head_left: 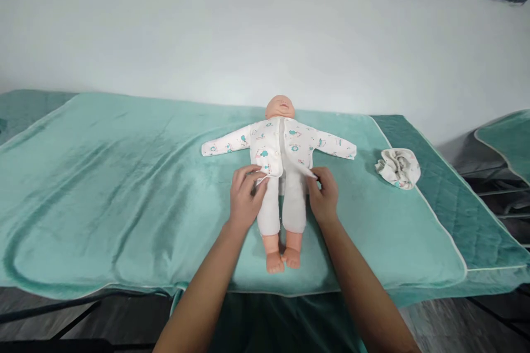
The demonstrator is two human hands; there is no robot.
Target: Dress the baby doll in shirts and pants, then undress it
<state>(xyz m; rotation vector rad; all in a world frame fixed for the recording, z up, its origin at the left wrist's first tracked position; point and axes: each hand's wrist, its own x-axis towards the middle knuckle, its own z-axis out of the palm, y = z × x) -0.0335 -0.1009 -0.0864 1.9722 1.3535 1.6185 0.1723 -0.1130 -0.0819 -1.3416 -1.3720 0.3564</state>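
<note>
A baby doll (pixel 280 107) lies on its back on the bed, arms spread, feet towards me. It wears white trousers (pixel 294 209) and a white jacket (pixel 265 140) printed with small green and red figures. The jacket's front is parted at the bottom. My left hand (pixel 245 194) pinches the hem on the left side, fingers closed. With its fingers closed too, my right hand (pixel 325 192) grips the lower corner of the right front flap, which is lifted and folded back a little.
A crumpled printed cloth hat (pixel 398 168) lies to the right of the doll. The green blanket (pixel 103 193) has folds on the left. Behind the bed stands a white wall (pixel 207 27). Another green-covered surface (pixel 507 140) is at the far right.
</note>
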